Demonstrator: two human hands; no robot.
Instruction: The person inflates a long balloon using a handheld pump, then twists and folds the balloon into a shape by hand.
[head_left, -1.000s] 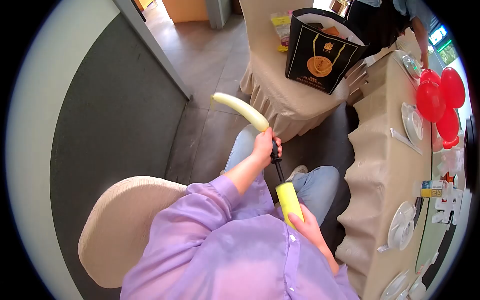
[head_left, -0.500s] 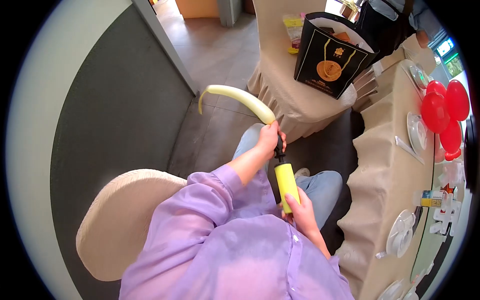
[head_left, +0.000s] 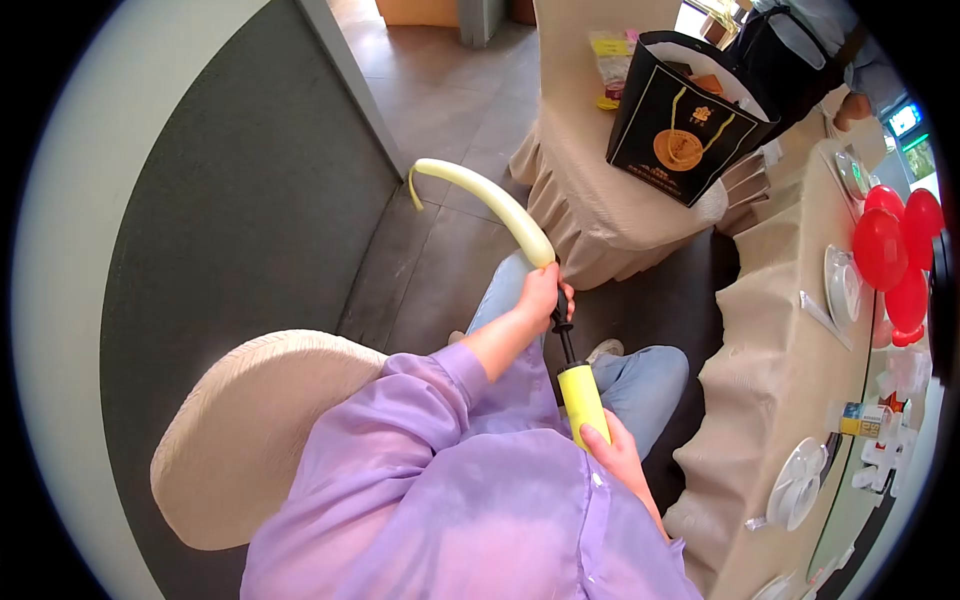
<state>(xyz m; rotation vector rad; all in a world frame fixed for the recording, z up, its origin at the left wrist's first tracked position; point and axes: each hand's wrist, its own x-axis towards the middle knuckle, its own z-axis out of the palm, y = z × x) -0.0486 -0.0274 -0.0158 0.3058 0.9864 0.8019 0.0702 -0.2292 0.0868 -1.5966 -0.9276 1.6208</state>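
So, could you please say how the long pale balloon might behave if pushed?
The pale balloon looks light, arching outward though supported only at the left hand, so it would likely sway. Its narrow, drooping tail seems uninflated, so probably floppy.

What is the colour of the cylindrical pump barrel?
Bright yellow; this cylindrical pump barrel shows best in the head view.

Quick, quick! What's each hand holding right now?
Left hand: closed on the black end of the pump, pinching the pale balloon's base.
Right hand: closed around the pump's yellow barrel.
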